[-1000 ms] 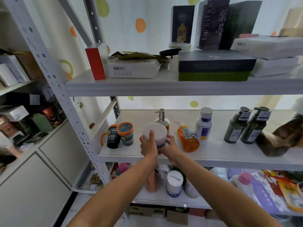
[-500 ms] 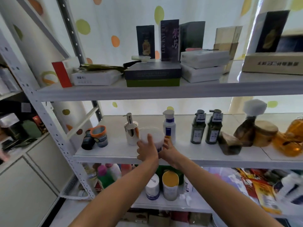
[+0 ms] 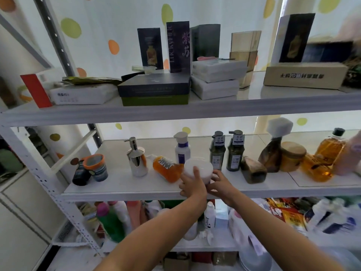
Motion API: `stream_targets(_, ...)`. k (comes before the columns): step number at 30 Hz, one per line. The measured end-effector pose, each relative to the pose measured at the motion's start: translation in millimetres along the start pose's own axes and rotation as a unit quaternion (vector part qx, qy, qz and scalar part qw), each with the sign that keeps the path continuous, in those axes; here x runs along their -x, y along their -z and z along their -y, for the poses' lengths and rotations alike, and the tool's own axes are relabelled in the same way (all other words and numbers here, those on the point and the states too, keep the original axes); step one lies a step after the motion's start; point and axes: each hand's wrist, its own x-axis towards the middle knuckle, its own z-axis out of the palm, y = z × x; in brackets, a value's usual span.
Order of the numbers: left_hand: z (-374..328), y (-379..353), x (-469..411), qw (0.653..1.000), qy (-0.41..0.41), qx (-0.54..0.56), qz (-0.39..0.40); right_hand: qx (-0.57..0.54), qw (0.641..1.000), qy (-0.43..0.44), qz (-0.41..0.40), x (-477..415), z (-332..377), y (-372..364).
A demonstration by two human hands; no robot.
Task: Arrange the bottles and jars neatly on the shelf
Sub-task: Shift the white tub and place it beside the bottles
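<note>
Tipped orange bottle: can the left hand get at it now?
Probably, once free: the bottle lies right beside the left hand with nothing between, but that hand's grip is on the white jar.

We count on the shelf [image 3: 117, 183]: two green pump bottles [image 3: 217, 153] [image 3: 235, 153], one silver pump bottle [image 3: 136, 160], one orange bottle [image 3: 168, 170], one white-blue bottle [image 3: 182, 151], two amber bottles [image 3: 330, 148] [image 3: 316, 170] at its right edge, two small jars [image 3: 81, 175] [image 3: 97, 168] at its left edge, one white jar [image 3: 197, 168], one tan jar [image 3: 292, 156].

Head camera, close, facing shelf [image 3: 121, 195]
</note>
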Motion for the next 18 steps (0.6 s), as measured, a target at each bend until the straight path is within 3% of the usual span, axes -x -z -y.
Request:
stream_targets(10, 4.0, -21.7, -47.7, 0.988, 0.028, 0.051, 0.143, -0.042, 0.998, 0.001, -0.041, -33.8, -14.7, 9.9)
stream_targets(18, -3.0, -23.5, -65.2, 0.98, 0.027, 0.099, 0.17, -0.034, 0.996, 0.018, -0.079, -58.8, -20.5, -3.9)
